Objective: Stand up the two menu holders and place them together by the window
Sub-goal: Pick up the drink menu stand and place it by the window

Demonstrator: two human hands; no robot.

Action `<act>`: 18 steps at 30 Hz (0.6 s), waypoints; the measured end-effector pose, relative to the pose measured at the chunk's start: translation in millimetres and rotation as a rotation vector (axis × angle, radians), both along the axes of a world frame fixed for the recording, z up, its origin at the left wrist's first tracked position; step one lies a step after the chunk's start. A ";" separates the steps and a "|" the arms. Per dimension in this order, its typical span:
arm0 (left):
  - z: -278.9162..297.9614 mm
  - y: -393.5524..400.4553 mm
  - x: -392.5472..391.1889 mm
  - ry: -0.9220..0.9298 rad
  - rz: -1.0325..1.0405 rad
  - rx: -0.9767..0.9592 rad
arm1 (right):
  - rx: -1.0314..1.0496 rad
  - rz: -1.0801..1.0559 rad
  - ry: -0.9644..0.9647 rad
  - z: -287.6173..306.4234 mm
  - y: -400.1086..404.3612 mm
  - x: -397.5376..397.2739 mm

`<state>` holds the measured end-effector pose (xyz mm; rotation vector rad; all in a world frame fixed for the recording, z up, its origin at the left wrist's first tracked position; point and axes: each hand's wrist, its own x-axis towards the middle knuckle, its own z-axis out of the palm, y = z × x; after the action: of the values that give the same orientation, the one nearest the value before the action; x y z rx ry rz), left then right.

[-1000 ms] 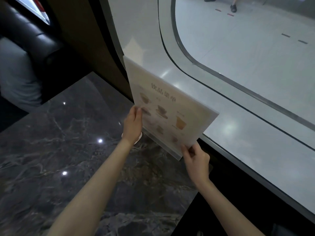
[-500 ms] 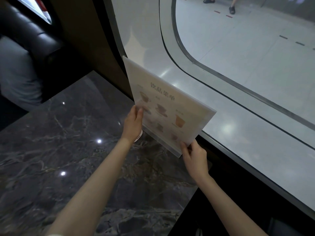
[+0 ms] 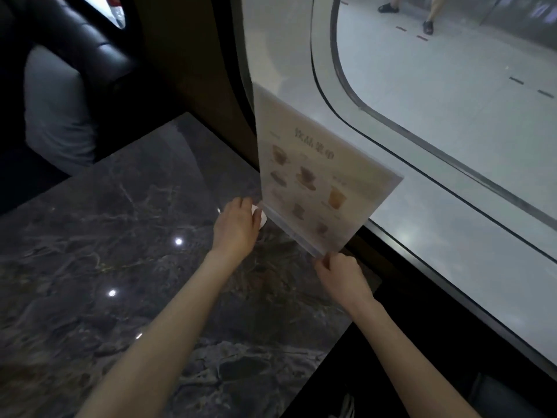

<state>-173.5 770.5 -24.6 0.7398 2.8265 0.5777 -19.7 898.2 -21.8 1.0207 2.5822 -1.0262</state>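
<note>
A clear acrylic menu holder with a pale drinks sheet (image 3: 316,182) stood upright at the far right edge of the dark marble table (image 3: 120,251), beside the window (image 3: 452,116). The right hand (image 3: 340,279) pinched its near bottom corner with closed fingers; the left hand (image 3: 238,227) rested loosely curled at the far bottom corner, touching a small white object (image 3: 259,217).

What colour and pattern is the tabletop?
Dark grey marble table with pale, tangled veining, glossy; only the head view shows it.

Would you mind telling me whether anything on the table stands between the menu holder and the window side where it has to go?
Nothing visible does. The menu holder is upright at the table's window edge, held by the left hand and right hand. A small white object sits by the left fingers.
</note>
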 end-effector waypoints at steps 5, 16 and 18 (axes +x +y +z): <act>-0.4 -57.6 24.0 0.135 -0.038 -0.087 | 0.056 0.192 0.163 13.1 -37.8 -16.5; 27.4 -249.9 67.1 0.279 0.171 -0.110 | -0.149 0.453 0.345 40.7 -199.7 -51.4; 32.0 -293.2 80.3 0.346 0.201 -0.123 | -0.104 0.549 0.396 44.8 -239.4 -48.8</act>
<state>-93.2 477.3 7.3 0.5859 3.2469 0.3221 -68.6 658.9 23.1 0.0561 2.8129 -1.2714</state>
